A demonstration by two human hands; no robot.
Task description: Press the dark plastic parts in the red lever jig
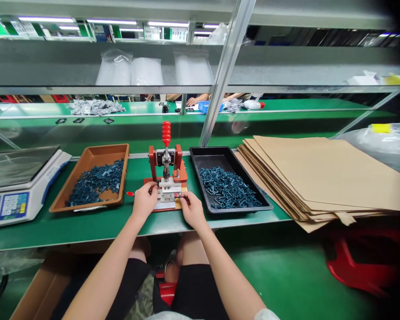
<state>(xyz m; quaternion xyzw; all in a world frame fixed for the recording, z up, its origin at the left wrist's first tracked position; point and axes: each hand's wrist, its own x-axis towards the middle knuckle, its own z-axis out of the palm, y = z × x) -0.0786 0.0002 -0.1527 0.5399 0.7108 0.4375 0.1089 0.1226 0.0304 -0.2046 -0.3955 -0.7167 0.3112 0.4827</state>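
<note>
Red toggle press [168,171] at lower centre of the frame, flanked by a brown tray [110,150] and a black tray [213,152] of dark blue-green parts [226,189], all within reach of both hands. Left hand [144,200] and right hand [192,210] are half-closed, fingertips at the press's metal die block [166,186]; whether they pinch a piece cannot be told.

Far left: there's a digital scale [18,186] sitting on my bench [70,235], right at the end.
Next along: a shallow tray [110,149] just beside the scale, loose parts [95,182] heaped inside it.
Dead centre: the toggle press [166,164], right in front of me, with my left hand [144,200] and right hand [192,210] on its front!
Just right: a second tray [206,152], more parts [228,189] lying in it.
Far right: a stack of cardboard sheets [320,173], butting up against that tray.
Behind: a shelf [53,62] overhead, bagged parts [95,106] on a second bench [146,108] beyond.
</note>
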